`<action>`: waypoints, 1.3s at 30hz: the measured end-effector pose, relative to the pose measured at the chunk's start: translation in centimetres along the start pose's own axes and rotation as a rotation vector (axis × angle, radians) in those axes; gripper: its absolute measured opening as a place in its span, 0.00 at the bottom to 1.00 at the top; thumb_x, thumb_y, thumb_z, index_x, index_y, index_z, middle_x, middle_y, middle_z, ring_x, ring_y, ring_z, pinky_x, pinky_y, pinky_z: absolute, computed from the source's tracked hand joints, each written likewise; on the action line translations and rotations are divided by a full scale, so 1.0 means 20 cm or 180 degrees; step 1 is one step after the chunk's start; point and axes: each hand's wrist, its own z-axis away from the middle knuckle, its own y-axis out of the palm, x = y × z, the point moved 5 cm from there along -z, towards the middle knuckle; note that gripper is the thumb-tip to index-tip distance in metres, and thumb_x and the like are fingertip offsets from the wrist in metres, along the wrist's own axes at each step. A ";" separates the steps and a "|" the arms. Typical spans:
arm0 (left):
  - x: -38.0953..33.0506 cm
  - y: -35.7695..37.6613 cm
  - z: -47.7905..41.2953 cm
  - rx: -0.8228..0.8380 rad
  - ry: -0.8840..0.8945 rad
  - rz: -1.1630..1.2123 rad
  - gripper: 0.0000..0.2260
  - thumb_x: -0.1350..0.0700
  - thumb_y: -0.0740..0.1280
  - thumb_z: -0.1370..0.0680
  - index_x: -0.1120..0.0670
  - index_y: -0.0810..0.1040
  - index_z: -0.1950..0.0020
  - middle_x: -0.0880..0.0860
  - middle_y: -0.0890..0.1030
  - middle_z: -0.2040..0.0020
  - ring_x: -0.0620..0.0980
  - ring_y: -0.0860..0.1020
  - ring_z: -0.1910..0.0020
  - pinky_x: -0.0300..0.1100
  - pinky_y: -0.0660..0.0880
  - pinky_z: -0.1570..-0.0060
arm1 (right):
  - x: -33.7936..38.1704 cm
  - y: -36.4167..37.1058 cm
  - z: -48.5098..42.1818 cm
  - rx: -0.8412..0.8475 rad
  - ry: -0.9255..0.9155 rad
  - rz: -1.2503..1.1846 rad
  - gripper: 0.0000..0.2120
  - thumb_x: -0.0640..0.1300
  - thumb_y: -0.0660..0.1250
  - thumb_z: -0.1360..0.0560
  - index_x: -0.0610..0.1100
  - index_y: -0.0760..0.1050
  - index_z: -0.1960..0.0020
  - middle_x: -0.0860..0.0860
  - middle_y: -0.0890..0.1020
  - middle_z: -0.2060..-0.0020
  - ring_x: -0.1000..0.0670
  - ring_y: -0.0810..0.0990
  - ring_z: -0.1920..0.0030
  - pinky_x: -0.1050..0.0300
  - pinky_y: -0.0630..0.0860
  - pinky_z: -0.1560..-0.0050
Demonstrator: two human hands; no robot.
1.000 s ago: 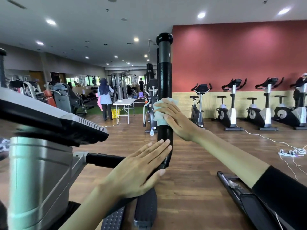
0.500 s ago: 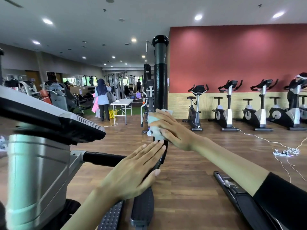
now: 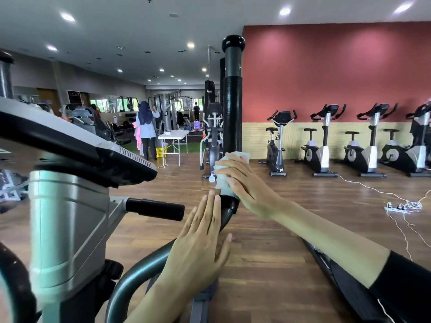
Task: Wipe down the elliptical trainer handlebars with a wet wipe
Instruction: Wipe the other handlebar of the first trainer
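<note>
Head view: the right hand (image 3: 248, 185) is wrapped round the upright handlebar (image 3: 232, 108), its fingers curled over a pale wipe (image 3: 221, 180) and pressing it against the bar. The wipe sits low on the black foam sleeve, just above the point where the bar bends down towards the machine, with a corner showing above the knuckles. The left hand (image 3: 200, 243) lies flat with straight fingers held close together, its palm against the curved lower part of the same bar and its fingertips just below the wipe. It holds nothing and seems to steady the bar. A long stretch of sleeve and the round cap stand bare above the wipe. To the left are the console (image 3: 77, 145) and a short black side grip (image 3: 154, 208), neither touched. A row of bikes (image 3: 324, 141) lines the red wall beyond, and a power strip (image 3: 396, 206) lies on the floor (image 3: 268, 264). The step in hand looks like wiping the right-side handlebar, at the bottom of a stroke. The next move probably calls for sliding the wipe along the sleeve with the fingers closed all round it, while the left hand braces the bar against swinging. The far side of the bar is hidden, so how much of it the wipe covers cannot be told. The second handlebar, whose top shows at the far left edge, would remain to be done.
</note>
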 end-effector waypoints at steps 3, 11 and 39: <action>0.00 0.00 0.02 -0.0018 -0.0137 0.0106 0.30 0.46 0.53 0.20 0.62 0.54 0.23 0.58 0.57 0.23 0.53 0.56 0.23 0.48 0.53 0.28 | 0.06 -0.01 0.05 0.0141 -0.0172 0.0245 0.19 0.41 0.50 0.19 0.42 0.68 0.30 0.50 0.70 0.32 0.50 0.55 0.24 0.51 0.49 0.24; -0.01 0.00 0.06 0.0133 -0.0290 0.0126 0.30 0.46 0.53 0.20 0.63 0.56 0.23 0.59 0.61 0.24 0.55 0.60 0.25 0.55 0.64 0.31 | -0.09 -0.07 -0.08 0.0000 0.0109 0.0001 0.24 0.42 0.47 0.22 0.40 0.63 0.27 0.48 0.57 0.24 0.51 0.46 0.23 0.48 0.49 0.24; 0.00 0.02 0.22 0.0305 -0.0590 0.0074 0.29 0.44 0.45 0.18 0.63 0.55 0.23 0.59 0.62 0.24 0.54 0.60 0.25 0.49 0.54 0.31 | -0.01 -0.02 0.00 0.0012 -0.0346 0.0283 0.19 0.42 0.47 0.18 0.40 0.73 0.37 0.49 0.73 0.37 0.52 0.61 0.28 0.52 0.54 0.26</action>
